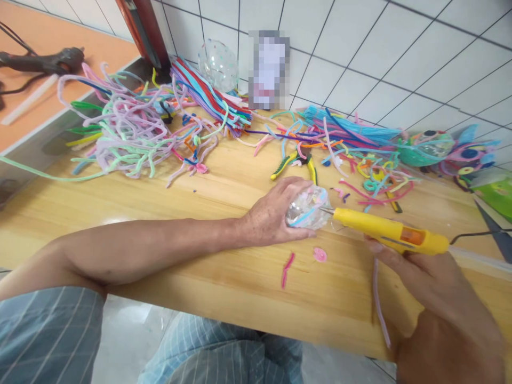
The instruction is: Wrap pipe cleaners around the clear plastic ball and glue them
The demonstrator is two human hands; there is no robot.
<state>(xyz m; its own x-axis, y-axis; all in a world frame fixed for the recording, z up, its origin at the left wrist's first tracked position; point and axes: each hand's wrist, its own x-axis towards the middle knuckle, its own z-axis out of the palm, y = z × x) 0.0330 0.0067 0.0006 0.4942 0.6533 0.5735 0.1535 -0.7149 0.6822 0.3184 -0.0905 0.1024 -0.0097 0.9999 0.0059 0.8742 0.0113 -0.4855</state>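
My left hand [272, 210] is wrapped round a clear plastic ball [306, 210] with pink and light-blue strips on it, held above the table. In my right hand [428, 282] is a yellow glue gun [384, 229], its metal nozzle pointing left at the ball's right side. The nozzle tip looks very near or touching the ball; I cannot tell which. A lilac pipe cleaner [380, 304] hangs down below the glue gun near my right fingers. On the table under the ball lie a short dark-pink pipe cleaner piece [287, 271] and a small pink oval [320, 255].
Yellow-and-black pliers [294, 162] lie behind the ball. Tangled pipe cleaners [128, 128] heap at the left, with bundles [212, 98] along the tiled wall. A phone [269, 69] leans there beside another clear ball [219, 65]. A dark glue gun [44, 61] rests on the orange surface.
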